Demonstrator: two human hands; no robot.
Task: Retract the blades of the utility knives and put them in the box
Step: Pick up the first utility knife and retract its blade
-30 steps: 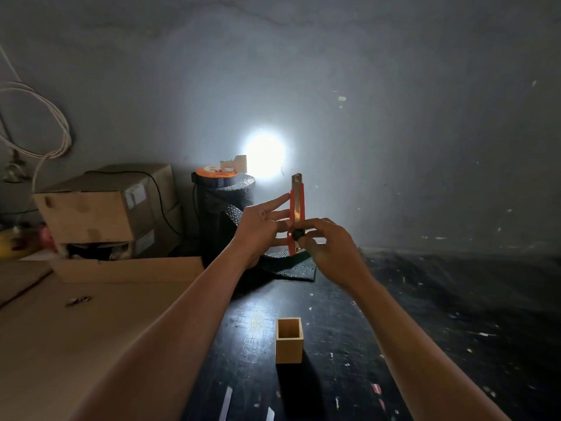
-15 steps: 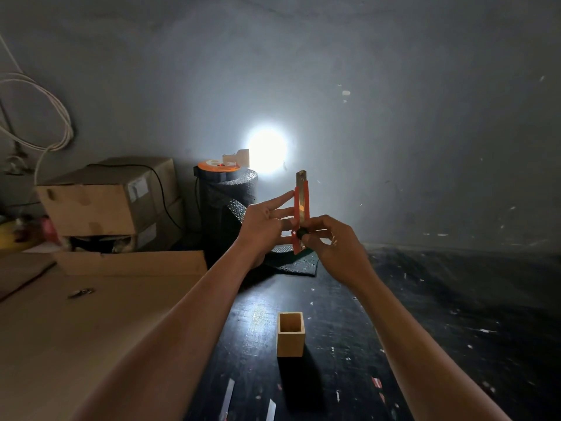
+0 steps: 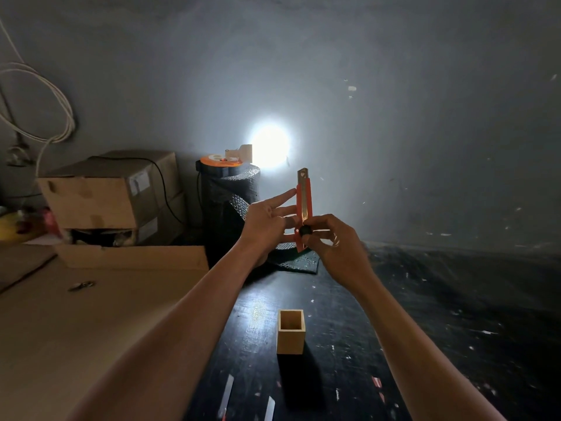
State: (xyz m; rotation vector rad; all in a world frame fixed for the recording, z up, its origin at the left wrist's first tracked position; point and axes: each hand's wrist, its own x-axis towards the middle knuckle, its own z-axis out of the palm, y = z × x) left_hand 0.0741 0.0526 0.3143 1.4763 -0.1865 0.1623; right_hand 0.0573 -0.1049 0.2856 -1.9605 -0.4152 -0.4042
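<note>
Head view: blade still out, retraction in hand

Held upright well above the table [image 3: 349, 314], the orange utility knife [image 3: 304, 214] shows its blade [image 3: 302, 176] past the tip. The left hand [image 3: 267, 223] steadies the body with extended fingers; the right hand [image 3: 331, 241] pinches the black slider. Judged next: slide it down, then lower the knife into the open wooden box [image 3: 290, 332] below

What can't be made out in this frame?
Head view only:
- Lower end of the utility knife: covered by the right hand.
- Left hand grip: fingertips sit behind the handle, contact unclear.
- Floor of the wooden box: hidden by its own walls and shadow.
- Small metal object on the cardboard: too small and dim to identify.
</note>
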